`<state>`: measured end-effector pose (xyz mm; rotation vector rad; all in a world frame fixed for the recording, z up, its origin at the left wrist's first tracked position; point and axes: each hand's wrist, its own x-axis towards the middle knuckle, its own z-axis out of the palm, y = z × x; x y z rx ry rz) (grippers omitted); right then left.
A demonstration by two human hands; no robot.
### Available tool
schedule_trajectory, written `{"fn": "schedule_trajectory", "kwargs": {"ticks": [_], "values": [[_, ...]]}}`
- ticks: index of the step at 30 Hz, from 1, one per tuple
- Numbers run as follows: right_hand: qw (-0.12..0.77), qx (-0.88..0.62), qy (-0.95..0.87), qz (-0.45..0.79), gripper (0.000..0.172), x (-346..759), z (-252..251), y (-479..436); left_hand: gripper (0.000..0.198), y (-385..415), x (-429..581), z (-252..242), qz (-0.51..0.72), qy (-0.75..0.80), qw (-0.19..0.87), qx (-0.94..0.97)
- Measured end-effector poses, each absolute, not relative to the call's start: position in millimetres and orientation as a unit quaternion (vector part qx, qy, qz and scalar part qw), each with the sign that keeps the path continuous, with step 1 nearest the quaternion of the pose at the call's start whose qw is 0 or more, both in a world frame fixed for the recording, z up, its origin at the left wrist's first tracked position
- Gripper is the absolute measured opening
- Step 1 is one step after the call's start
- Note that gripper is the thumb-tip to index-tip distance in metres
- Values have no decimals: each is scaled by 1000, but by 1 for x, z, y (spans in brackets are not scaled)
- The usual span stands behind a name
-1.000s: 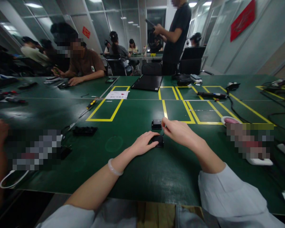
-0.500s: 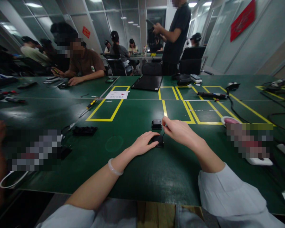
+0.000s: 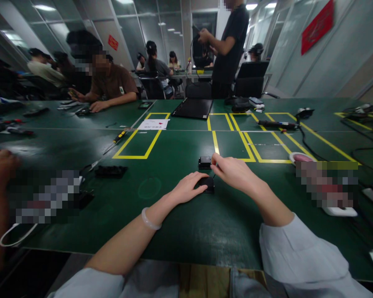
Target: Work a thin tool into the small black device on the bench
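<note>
My left hand [image 3: 189,187] rests on the table with its thumb and fingers closed round a small black block-shaped part [image 3: 209,185]. Just above it, my right hand [image 3: 231,170] is in a pinch. A thin dark shaft [image 3: 214,176] runs down from its fingertips toward the right side of that part; whether the tip touches cannot be made out. The shaft's upper end is hidden in the fingers. Behind the held part sits a second small black block [image 3: 204,162], close to the right fingertips.
A yellow-and-black screwdriver [image 3: 119,135] and a black slotted piece [image 3: 111,171] lie to the left. Yellow tape outlines mark the green table [image 3: 174,231]. Toward the back is a flat black panel [image 3: 192,108]. Another person's hand [image 3: 1,165] is at the left edge.
My right fingertips have shifted very slightly left. My left hand and the black part stay in place. The other person's hand at the left edge has moved a little up and inward.
</note>
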<state>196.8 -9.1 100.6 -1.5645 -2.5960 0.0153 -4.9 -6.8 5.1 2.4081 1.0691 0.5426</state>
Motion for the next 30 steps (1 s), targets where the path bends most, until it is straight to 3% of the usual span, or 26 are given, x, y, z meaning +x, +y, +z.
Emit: {"fn": "schedule_trajectory", "kwargs": {"ticks": [30], "values": [[36, -524, -851, -6, 24, 195, 101, -10, 35, -6, -4, 3, 195, 389, 225, 872]]}}
